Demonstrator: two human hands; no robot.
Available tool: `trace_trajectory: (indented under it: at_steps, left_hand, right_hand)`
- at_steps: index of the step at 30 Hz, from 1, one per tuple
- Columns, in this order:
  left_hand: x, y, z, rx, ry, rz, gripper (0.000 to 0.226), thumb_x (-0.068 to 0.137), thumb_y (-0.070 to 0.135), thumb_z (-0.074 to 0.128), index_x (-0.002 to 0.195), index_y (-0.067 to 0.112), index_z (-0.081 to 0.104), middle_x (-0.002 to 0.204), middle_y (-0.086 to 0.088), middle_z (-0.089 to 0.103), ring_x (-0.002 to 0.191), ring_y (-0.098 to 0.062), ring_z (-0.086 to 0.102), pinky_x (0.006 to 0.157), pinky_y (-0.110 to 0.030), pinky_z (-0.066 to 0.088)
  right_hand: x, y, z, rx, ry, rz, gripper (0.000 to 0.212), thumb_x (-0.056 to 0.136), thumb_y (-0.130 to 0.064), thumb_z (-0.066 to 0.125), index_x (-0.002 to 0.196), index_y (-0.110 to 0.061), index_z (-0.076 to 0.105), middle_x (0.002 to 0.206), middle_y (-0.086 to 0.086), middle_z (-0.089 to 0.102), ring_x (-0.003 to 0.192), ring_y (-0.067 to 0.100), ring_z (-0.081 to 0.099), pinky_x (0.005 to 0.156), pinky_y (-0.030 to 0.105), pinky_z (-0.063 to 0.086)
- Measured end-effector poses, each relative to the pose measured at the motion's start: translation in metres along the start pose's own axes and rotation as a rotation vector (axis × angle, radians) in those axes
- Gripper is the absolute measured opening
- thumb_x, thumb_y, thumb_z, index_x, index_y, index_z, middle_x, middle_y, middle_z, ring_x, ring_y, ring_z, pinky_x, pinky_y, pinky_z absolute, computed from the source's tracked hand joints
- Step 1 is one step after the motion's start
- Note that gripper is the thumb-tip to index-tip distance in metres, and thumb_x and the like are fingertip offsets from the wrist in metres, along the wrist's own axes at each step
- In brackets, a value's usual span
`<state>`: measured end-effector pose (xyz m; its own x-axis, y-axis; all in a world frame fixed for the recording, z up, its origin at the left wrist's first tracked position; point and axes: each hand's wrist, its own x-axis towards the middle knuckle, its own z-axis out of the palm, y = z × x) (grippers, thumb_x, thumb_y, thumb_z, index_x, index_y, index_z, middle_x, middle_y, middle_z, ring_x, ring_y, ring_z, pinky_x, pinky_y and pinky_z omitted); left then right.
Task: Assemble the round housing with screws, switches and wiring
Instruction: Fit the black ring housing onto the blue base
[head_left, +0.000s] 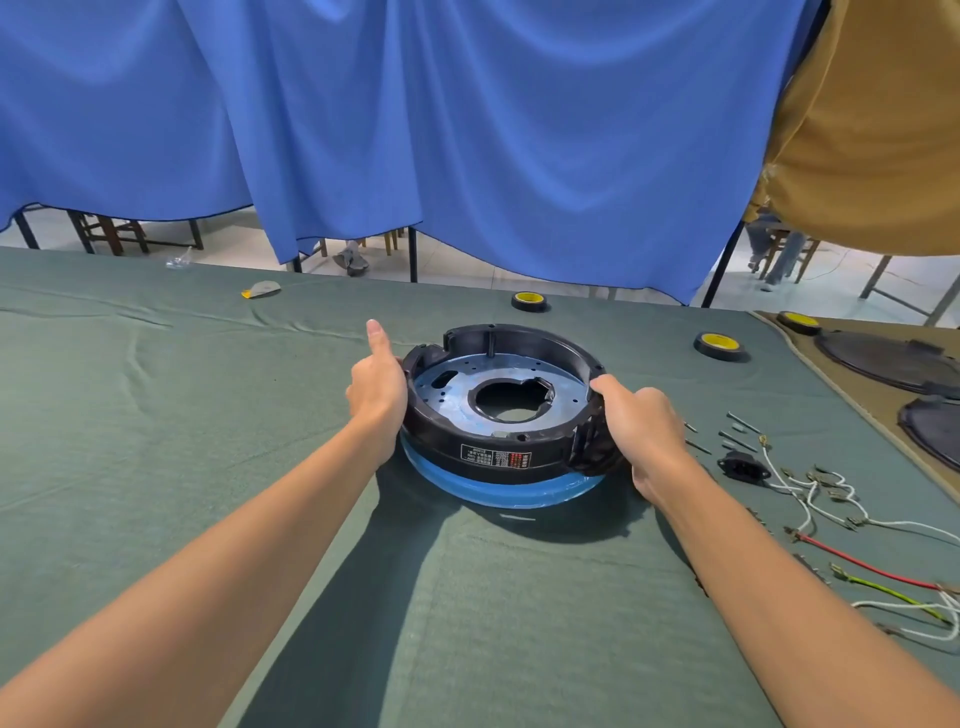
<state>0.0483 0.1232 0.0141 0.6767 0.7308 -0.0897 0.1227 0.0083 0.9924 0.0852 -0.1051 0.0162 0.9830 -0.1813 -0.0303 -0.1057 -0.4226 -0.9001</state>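
Housing: round housing (441, 447) sits mid-table on the green cloth (156, 415), open side up.
Left hand: your left hand (376, 387) is against its left wall, thumb up; fingers hidden, can't tell grip.
Right hand: your right hand (641, 421) grips the right rim, thumb over the edge.
Beside: screws (737, 431) and wires (831, 499) lie loose near your right hand.
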Motion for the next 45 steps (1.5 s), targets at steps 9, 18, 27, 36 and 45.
trace_trajectory:
  at_steps: [9,18,27,36,45]
  left_hand:
    - [-0.014,-0.022,-0.001,-0.136,-0.038,0.098,0.082,0.085,0.077,0.023,0.098,0.011,0.07,0.102,-0.013,0.071,0.101,-0.031,0.064,0.102,-0.05,0.044]
    - [-0.007,-0.025,0.006,-0.095,-0.234,0.239,0.074,0.071,0.079,0.039,0.101,0.023,0.076,0.106,-0.004,0.074,0.106,-0.028,0.065,0.103,-0.051,0.043]
    - [0.015,-0.028,0.013,-0.023,-0.097,0.302,0.077,0.072,0.081,0.038,0.075,0.009,0.062,0.078,-0.016,0.066,0.073,-0.019,0.056,0.082,-0.042,0.05]
    - [0.005,-0.027,0.013,-0.079,-0.257,0.349,0.083,0.075,0.087,0.033,0.087,0.012,0.065,0.104,-0.029,0.067,0.1,-0.043,0.063,0.098,-0.057,0.045]
    - [0.0,-0.025,0.01,-0.088,-0.259,0.35,0.094,0.075,0.082,0.042,0.095,-0.007,0.064,0.106,-0.031,0.063,0.101,-0.045,0.061,0.096,-0.06,0.046]
  right_hand:
    - [0.013,-0.02,0.001,-0.134,-0.036,-0.296,0.042,0.094,-0.04,0.051,0.128,-0.015,0.049,0.126,0.003,0.055,0.114,0.022,0.049,0.094,0.041,0.043]
    - [0.031,-0.015,0.0,-0.067,-0.072,-0.262,0.03,0.093,-0.025,0.055,0.123,-0.017,0.055,0.113,0.002,0.059,0.102,0.023,0.055,0.081,0.036,0.049]
    - [0.044,-0.011,-0.003,0.105,-0.185,-0.143,0.026,0.092,-0.015,0.055,0.118,-0.02,0.059,0.112,0.004,0.064,0.097,0.025,0.063,0.086,0.049,0.056]
    - [0.037,-0.015,0.0,0.186,-0.136,-0.147,0.048,0.093,0.005,0.043,0.13,-0.024,0.052,0.115,0.005,0.058,0.1,0.029,0.062,0.086,0.053,0.054]
    - [0.03,-0.013,0.001,0.192,-0.027,-0.095,0.034,0.086,-0.003,0.048,0.109,-0.025,0.061,0.094,0.003,0.061,0.085,0.028,0.062,0.076,0.052,0.056]
